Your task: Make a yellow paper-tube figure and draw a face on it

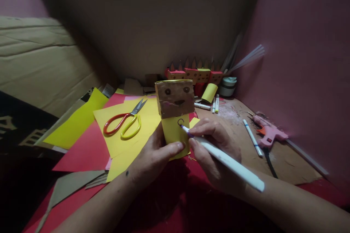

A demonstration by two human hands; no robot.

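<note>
A small paper figure [175, 98] stands upright in front of me, with a brown cardboard box head and a yellow paper tube body. Two eyes and a dark mouth are drawn on its head. My left hand [160, 149] wraps round the lower body, thumb across the front. In my right hand [216, 145] is a white marker [229, 164], gripped like a pen. Its purple tip touches the yellow body beside a small curved dark line. Scissors [123, 122] with one red and one yellow handle lie to the left on yellow paper [149, 111].
Several similar figures [195, 74] stand at the back. A yellow paper roll [210, 93], loose markers and a pale container [228, 86] are near them. At right lie a blue-white marker [253, 138] and a pink glue gun [269, 129]. Red paper [84, 149] and cardboard [73, 185] spread left.
</note>
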